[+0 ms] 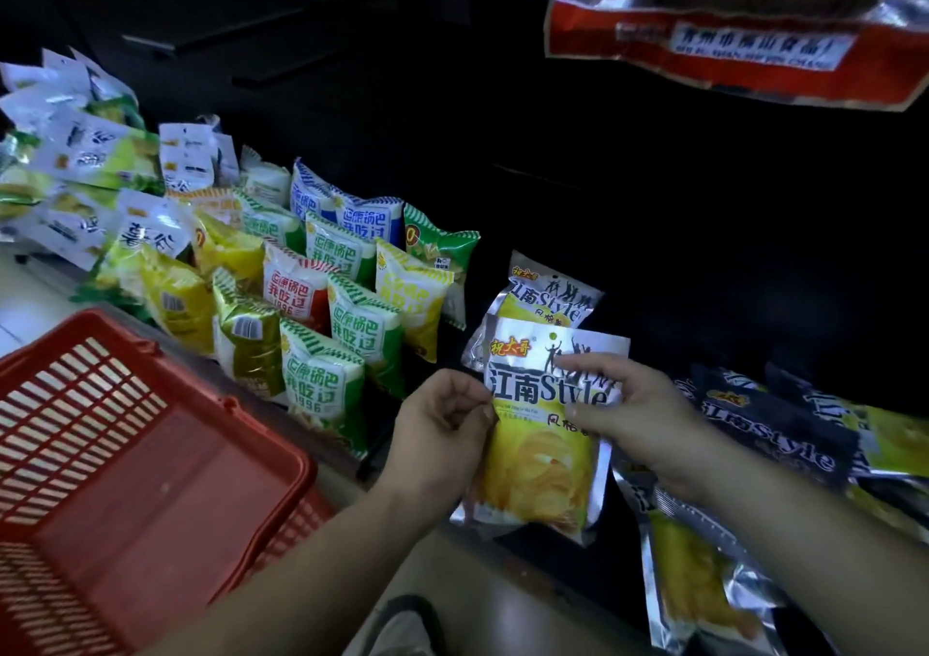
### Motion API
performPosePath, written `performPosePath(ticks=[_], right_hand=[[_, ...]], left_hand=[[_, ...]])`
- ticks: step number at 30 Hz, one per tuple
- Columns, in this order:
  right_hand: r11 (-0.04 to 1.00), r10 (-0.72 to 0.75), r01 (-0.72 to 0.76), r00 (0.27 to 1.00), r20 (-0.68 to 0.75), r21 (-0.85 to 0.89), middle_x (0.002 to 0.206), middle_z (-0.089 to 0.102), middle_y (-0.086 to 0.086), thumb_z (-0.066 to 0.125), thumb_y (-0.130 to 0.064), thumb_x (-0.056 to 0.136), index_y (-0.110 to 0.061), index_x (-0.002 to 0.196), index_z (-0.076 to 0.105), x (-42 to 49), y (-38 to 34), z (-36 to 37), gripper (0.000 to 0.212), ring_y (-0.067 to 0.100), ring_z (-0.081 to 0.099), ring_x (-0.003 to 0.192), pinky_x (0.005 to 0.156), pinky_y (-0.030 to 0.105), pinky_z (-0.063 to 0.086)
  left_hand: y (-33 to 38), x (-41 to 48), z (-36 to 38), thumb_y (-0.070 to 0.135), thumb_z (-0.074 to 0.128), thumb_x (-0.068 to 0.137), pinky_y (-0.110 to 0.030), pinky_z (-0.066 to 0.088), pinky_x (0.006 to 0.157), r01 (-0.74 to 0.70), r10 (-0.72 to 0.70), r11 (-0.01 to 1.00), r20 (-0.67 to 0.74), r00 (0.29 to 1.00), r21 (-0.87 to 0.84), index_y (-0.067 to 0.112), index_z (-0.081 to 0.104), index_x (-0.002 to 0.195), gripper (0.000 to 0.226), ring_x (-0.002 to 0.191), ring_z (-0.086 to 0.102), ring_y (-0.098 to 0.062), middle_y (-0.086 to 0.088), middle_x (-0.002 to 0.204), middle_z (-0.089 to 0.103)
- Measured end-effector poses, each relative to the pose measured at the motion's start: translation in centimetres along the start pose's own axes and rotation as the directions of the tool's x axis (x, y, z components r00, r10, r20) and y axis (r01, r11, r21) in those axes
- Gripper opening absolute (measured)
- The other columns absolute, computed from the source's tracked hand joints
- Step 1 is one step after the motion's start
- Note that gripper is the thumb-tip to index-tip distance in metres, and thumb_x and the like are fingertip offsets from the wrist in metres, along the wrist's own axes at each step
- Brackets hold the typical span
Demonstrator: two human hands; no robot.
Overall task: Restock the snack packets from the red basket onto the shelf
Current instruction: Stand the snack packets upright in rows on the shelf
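A silver and yellow chip packet [540, 459] stands upright in the middle of the dark shelf [628, 253]. My left hand [442, 424] pinches its left edge and my right hand [633, 404] grips its right upper part, thumb across the printed front. Behind it leans a second packet of the same kind [548, 298]. The red basket [135, 479] sits at the lower left, and no packets show inside it.
Rows of green, yellow, red and blue snack packets [321, 293] fill the shelf to the left. Black and yellow packets [774, 429] lie to the right, with silver ones [688, 580] below. A red and silver bag [729, 27] hangs at the upper right.
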State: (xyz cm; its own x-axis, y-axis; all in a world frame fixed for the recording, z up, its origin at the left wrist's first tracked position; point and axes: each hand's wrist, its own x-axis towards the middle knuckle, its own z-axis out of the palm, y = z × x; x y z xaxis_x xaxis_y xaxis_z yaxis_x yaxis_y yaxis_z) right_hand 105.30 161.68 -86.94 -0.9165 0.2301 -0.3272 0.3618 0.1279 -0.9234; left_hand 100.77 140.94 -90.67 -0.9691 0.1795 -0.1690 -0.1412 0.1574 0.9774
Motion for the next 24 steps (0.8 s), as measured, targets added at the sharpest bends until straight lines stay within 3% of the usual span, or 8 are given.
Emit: performPosePath(ticks=[2, 4, 6, 12, 15, 17, 21, 24], right_hand=[[1.0, -0.014, 0.014, 1.0, -0.023, -0.01, 0.131, 0.058, -0.018, 0.077, 0.002, 0.084, -0.04, 0.11, 0.075, 0.0, 0.2, 0.1, 0.049, -0.012, 0.059, 0.077, 0.06, 0.007, 0.043], [1.0, -0.011, 0.011, 0.999, -0.045, -0.015, 0.131, 0.058, -0.017, 0.077, 0.004, 0.083, -0.039, 0.109, 0.075, 0.1, 0.5, 0.4, 0.051, 0.002, 0.058, 0.111, 0.076, 0.014, 0.046], [1.0, -0.01, 0.009, 0.999, -0.051, -0.016, 0.129, 0.057, -0.016, 0.076, 0.005, 0.083, -0.038, 0.11, 0.075, 0.1, 0.5, 0.6, 0.051, 0.007, 0.054, 0.118, 0.081, 0.016, 0.045], [1.0, 0.014, -0.012, 0.991, -0.131, 0.011, 0.105, 0.058, -0.019, 0.074, 0.003, 0.086, -0.042, 0.108, 0.074, -0.1, 0.6, 1.0, 0.05, 0.0, 0.06, 0.097, 0.065, 0.009, 0.049], [1.0, 0.011, -0.008, 0.987, -0.16, 0.021, 0.111, 0.064, 0.003, 0.074, -0.003, 0.088, -0.043, 0.111, 0.073, 0.0, 0.5, 1.0, 0.047, 0.001, 0.059, 0.068, 0.054, 0.008, 0.046], [0.999, 0.005, 0.001, 0.991, -0.135, 0.043, 0.115, 0.062, 0.001, 0.075, -0.006, 0.088, -0.046, 0.113, 0.072, 0.0, 0.4, 0.9, 0.048, -0.005, 0.053, 0.054, 0.049, 0.006, 0.043], [0.999, 0.005, -0.001, 0.996, -0.087, 0.05, 0.134, 0.058, -0.002, 0.081, -0.005, 0.083, -0.052, 0.117, 0.068, 0.1, 0.6, 1.0, 0.059, 0.013, 0.071, 0.095, 0.089, 0.036, 0.061], [1.0, -0.015, 0.015, 0.999, -0.052, -0.002, 0.138, 0.046, -0.015, 0.082, -0.005, 0.081, -0.054, 0.125, 0.062, 0.0, 0.7, 1.1, 0.069, 0.012, 0.057, 0.118, 0.1, 0.038, 0.054]], left_hand=[[-0.3, -0.1, 0.3, -0.005, 0.063, 0.091, -0.033, 0.056, 0.068, -0.016, 0.016, 0.999, -0.014, 1.0, 0.05, 0.01, 0.067, 0.087, 0.016, 0.078, 0.07, -0.022, -0.014, 0.086, 0.074], [-0.8, -0.1, 0.4, -0.006, 0.064, 0.089, -0.036, 0.058, 0.07, -0.01, 0.012, 0.998, -0.032, 0.999, 0.069, 0.01, 0.068, 0.086, 0.017, 0.079, 0.071, -0.024, -0.011, 0.083, 0.074], [-1.0, 0.0, 0.3, -0.007, 0.065, 0.088, -0.036, 0.057, 0.066, 0.016, -0.013, 0.998, -0.053, 0.999, 0.061, 0.011, 0.068, 0.083, 0.019, 0.073, 0.069, -0.02, -0.011, 0.08, 0.073], [-1.6, 0.5, 0.1, -0.004, 0.071, 0.085, -0.036, 0.049, 0.058, 0.12, -0.123, 0.992, -0.108, 0.986, -0.039, 0.016, 0.068, 0.077, 0.021, 0.057, 0.058, -0.02, -0.01, 0.066, 0.066], [-1.4, 0.6, -0.1, -0.006, 0.068, 0.089, -0.032, 0.05, 0.057, 0.136, -0.145, 0.985, -0.089, 0.985, -0.106, 0.017, 0.071, 0.085, 0.023, 0.056, 0.059, -0.02, -0.005, 0.065, 0.068], [-1.0, 0.4, -0.1, -0.007, 0.063, 0.094, -0.024, 0.046, 0.048, 0.128, -0.14, 0.982, -0.077, 0.987, -0.141, 0.011, 0.071, 0.095, 0.021, 0.046, 0.056, -0.015, -0.001, 0.061, 0.066], [-0.6, 0.1, -0.3, -0.008, 0.054, 0.1, -0.019, 0.041, 0.037, 0.08, -0.084, 0.991, -0.026, 0.996, -0.111, 0.009, 0.07, 0.106, 0.024, 0.034, 0.051, -0.016, -0.005, 0.059, 0.061], [-0.4, 0.0, -0.3, -0.006, 0.055, 0.1, -0.026, 0.057, 0.054, 0.047, -0.047, 0.997, 0.01, 0.999, -0.064, 0.018, 0.071, 0.114, 0.033, 0.061, 0.07, -0.02, -0.005, 0.08, 0.072]])
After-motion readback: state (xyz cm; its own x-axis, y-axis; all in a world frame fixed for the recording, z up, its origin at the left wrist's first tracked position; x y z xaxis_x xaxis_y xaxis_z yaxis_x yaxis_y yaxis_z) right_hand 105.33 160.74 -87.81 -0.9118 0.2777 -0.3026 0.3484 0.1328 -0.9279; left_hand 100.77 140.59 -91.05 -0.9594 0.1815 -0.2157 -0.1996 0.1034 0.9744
